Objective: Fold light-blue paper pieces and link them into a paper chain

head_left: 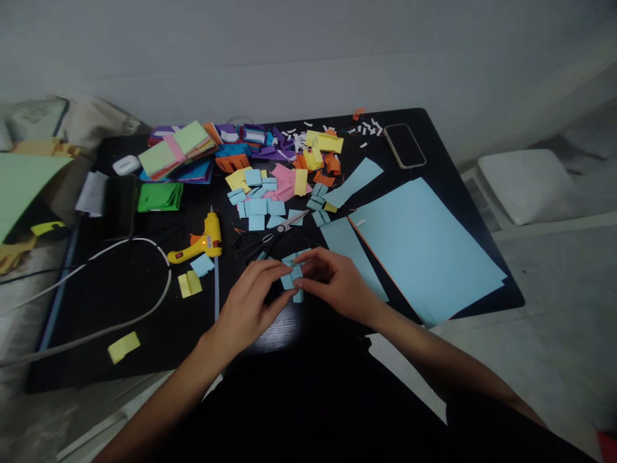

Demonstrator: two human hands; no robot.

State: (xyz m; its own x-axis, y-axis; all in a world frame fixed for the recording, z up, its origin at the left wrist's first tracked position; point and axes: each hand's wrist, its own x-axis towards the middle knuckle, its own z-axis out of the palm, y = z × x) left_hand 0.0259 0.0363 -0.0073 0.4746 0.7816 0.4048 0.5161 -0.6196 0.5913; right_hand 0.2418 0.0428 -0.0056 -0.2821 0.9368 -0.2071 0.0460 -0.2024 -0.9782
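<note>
Between my two hands, close to the table's front edge, is a folded piece of light blue paper [297, 296]. My left hand [253, 299] pinches its left side between thumb and fingers. From the other side my right hand [337, 283] grips it, fingertips and thumb bent onto the paper. Just beyond my hands lie black-handled scissors [265, 239], partly hidden near the fingers. A yellow glue gun [205, 241] rests to the left of the scissors. Cut and folded light blue pieces [258, 206] are spread behind them.
Large light blue sheets [424, 244] cover the table's right side. A phone [405, 146] lies at the back right. Paper stacks [176, 151], green folded paper [160, 197] and a white case [126, 165] sit back left. A white cable [164, 289] loops across the left.
</note>
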